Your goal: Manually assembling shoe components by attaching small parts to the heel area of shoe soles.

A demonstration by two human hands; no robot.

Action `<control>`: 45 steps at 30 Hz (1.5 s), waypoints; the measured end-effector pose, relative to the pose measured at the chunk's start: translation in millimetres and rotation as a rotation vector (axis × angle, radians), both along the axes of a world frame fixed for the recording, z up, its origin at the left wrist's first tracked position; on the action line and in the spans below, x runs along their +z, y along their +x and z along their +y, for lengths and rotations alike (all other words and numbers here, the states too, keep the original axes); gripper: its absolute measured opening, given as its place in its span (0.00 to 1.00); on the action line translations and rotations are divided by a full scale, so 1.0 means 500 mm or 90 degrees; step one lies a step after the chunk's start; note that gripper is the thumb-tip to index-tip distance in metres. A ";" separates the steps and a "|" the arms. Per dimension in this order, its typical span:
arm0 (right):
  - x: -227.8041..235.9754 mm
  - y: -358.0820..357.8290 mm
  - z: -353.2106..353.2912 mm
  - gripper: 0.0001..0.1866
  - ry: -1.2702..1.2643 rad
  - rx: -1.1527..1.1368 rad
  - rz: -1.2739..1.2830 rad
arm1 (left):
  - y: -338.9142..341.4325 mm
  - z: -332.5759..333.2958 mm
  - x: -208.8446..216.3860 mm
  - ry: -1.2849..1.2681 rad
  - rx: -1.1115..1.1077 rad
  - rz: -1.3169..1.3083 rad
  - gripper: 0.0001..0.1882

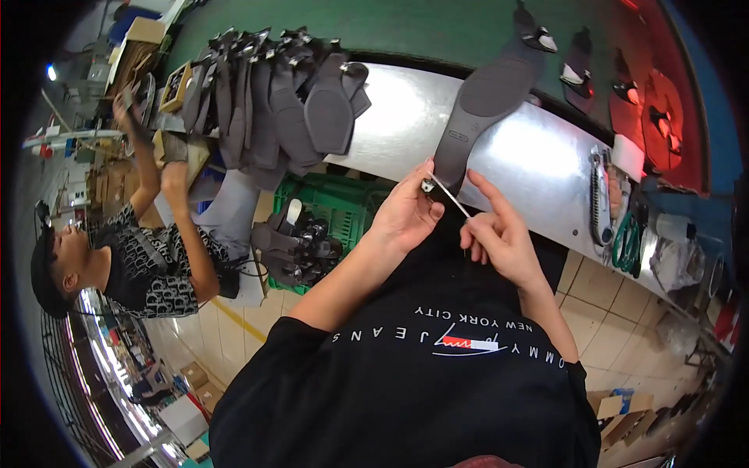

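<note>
While a metal-topped workbench (538, 168) runs across the upper frame, a stack of grey shoes (273, 101) fills its upper left. At centre, a grey sole (484, 101) lies heel-first toward the person. Their left hand (406, 214) grips the heel end; their right hand (499, 238) pinches a thin metal tool (451, 195) against it.

Shoe sole (490, 101) heel end hidden behind left hand (406, 214); thin tool (451, 196) tip too small.

brown cardboard boxes (624, 413) on floor lower right, tan carton (146, 30) upper left, small box (176, 86) beside soles
</note>
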State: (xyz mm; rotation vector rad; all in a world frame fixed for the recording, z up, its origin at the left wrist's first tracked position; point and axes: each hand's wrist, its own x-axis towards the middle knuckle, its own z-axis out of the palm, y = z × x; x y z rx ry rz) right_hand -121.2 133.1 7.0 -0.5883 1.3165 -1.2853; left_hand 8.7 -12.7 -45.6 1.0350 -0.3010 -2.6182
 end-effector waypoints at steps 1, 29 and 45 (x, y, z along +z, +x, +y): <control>-0.009 0.001 0.002 0.28 0.001 -0.017 0.005 | -0.008 0.003 0.004 0.001 -0.017 0.005 0.15; 0.009 -0.032 0.052 0.23 -0.139 -0.123 -0.308 | -0.116 0.036 0.101 -0.254 0.054 -0.044 0.20; -0.025 -0.012 0.044 0.17 -0.213 -0.190 -0.516 | -0.133 0.042 0.087 -0.680 0.139 -0.158 0.35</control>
